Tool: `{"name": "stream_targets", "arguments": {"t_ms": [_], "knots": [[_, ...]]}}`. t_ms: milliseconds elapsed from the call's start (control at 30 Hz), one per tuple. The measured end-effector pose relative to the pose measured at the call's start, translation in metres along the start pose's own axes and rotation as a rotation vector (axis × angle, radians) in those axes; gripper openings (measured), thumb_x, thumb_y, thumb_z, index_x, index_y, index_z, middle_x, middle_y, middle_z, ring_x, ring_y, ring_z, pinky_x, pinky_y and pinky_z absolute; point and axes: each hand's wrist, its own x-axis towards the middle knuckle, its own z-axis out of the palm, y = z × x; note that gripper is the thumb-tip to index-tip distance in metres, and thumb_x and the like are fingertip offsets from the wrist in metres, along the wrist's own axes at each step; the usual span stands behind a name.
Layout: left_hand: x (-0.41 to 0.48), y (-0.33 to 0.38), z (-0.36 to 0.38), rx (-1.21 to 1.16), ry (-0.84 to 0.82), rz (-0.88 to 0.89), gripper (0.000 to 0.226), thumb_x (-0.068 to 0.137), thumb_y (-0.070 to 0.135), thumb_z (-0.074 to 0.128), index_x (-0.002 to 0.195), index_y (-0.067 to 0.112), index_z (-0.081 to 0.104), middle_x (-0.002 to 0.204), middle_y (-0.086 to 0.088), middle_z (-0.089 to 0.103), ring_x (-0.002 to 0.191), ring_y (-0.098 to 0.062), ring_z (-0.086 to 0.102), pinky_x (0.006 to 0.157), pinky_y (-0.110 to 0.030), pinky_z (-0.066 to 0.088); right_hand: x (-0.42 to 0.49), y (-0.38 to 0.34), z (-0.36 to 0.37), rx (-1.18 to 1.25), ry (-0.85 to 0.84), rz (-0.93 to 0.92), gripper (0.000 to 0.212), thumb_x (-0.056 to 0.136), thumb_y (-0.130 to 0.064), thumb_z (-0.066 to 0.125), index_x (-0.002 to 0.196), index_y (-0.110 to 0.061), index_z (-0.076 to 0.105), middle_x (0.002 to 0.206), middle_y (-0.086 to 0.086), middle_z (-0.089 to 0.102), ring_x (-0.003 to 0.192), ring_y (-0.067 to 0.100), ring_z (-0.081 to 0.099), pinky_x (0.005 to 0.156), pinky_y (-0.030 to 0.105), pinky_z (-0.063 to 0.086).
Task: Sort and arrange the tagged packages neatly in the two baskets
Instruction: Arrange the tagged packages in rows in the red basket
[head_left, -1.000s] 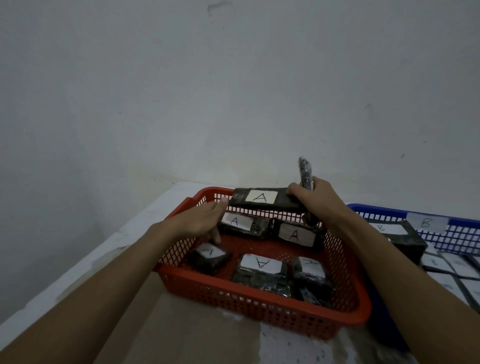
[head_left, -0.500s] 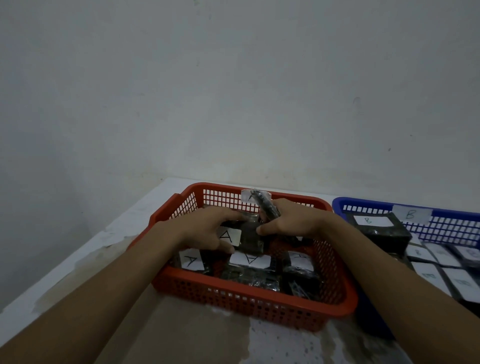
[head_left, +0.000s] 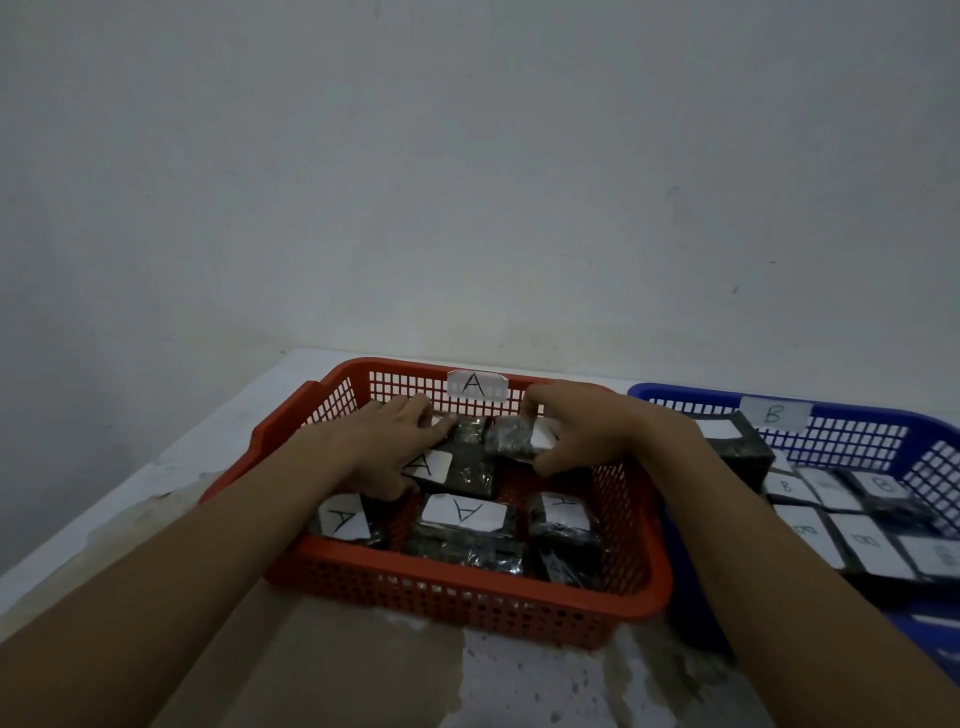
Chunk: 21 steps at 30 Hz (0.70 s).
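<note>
Package sorting, red plastic mesh basket (head_left: 467, 603)
Right hand (head_left: 582, 431) fingers pinch black wrapped package (head_left: 511, 439) at 12 o'clock; left hand (head_left: 384, 452) fingers flat on black A-tagged package (head_left: 460, 470).

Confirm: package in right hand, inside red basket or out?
Inside: right hand grips the package within the red basket, near the back. Set down: cannot tell.

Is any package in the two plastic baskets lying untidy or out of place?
Yes. In the red plastic basket, the black wrapped package pinched by the right hand lies tilted, not flat like the others.
</note>
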Motion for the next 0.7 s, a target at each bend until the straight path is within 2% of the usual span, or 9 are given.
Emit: {"name": "stream_targets", "arguments": {"t_ms": [100, 267, 367, 500, 600, 700], "knots": [[0.001, -0.003, 0.002, -0.056, -0.029, -0.014, 0.097, 0.085, 0.028, 0.062, 0.158, 0.027, -0.002, 0.147, -0.006, 0.026, 0.128, -0.023, 0.029, 0.108, -0.038, 0.029, 0.003, -0.001, 0.006, -0.078, 0.011, -0.02, 0.063, 0.064, -0.05, 0.085, 0.118, -0.035, 0.056, 0.108, -0.013, 0.049, 0.1, 0.012, 0.051, 0.073, 0.026, 0.04], [0.0, -0.011, 0.01, -0.106, 0.001, -0.039, 0.095, 0.083, 0.026, 0.059, 0.158, 0.027, 0.001, 0.141, -0.004, 0.028, 0.12, -0.02, 0.032, 0.092, -0.028, 0.029, 0.005, -0.003, 0.007, -0.123, 0.079, -0.001, 0.064, 0.053, -0.051, 0.089, 0.104, -0.038, 0.053, 0.106, -0.013, 0.056, 0.095, 0.015, 0.056, 0.078, 0.034, 0.051], [0.001, -0.016, 0.014, -0.122, 0.017, -0.062, 0.095, 0.082, 0.026, 0.06, 0.158, 0.028, 0.003, 0.141, -0.003, 0.029, 0.121, -0.021, 0.033, 0.096, -0.032, 0.036, 0.004, -0.005, 0.01, -0.164, 0.071, 0.025, 0.056, 0.055, -0.047, 0.09, 0.097, -0.035, 0.054, 0.104, -0.008, 0.06, 0.091, 0.015, 0.058, 0.08, 0.037, 0.055], [0.0, -0.018, 0.016, -0.158, 0.05, -0.071, 0.092, 0.083, 0.027, 0.062, 0.158, 0.027, 0.008, 0.139, -0.002, 0.031, 0.123, -0.021, 0.034, 0.1, -0.035, 0.039, 0.003, -0.012, 0.013, -0.108, 0.035, -0.021, 0.054, 0.06, -0.046, 0.091, 0.102, -0.033, 0.059, 0.112, -0.008, 0.058, 0.098, 0.016, 0.057, 0.081, 0.036, 0.054], [-0.003, -0.018, 0.017, -0.228, 0.111, -0.056, 0.083, 0.085, 0.027, 0.068, 0.155, 0.028, 0.025, 0.13, 0.002, 0.037, 0.117, -0.018, 0.037, 0.099, -0.036, 0.042, 0.003, -0.014, 0.016, -0.086, 0.022, -0.045, 0.05, 0.064, -0.041, 0.091, 0.103, -0.03, 0.061, 0.115, -0.006, 0.058, 0.103, 0.018, 0.056, 0.084, 0.038, 0.054], [-0.004, -0.018, 0.017, -0.279, 0.168, -0.054, 0.077, 0.083, 0.027, 0.075, 0.151, 0.03, 0.037, 0.126, 0.005, 0.042, 0.114, -0.017, 0.042, 0.099, -0.038, 0.044, 0.003, -0.013, 0.017, -0.048, 0.018, -0.034, 0.05, 0.069, -0.033, 0.089, 0.111, -0.026, 0.063, 0.113, -0.004, 0.059, 0.102, 0.018, 0.058, 0.081, 0.032, 0.054]]}}
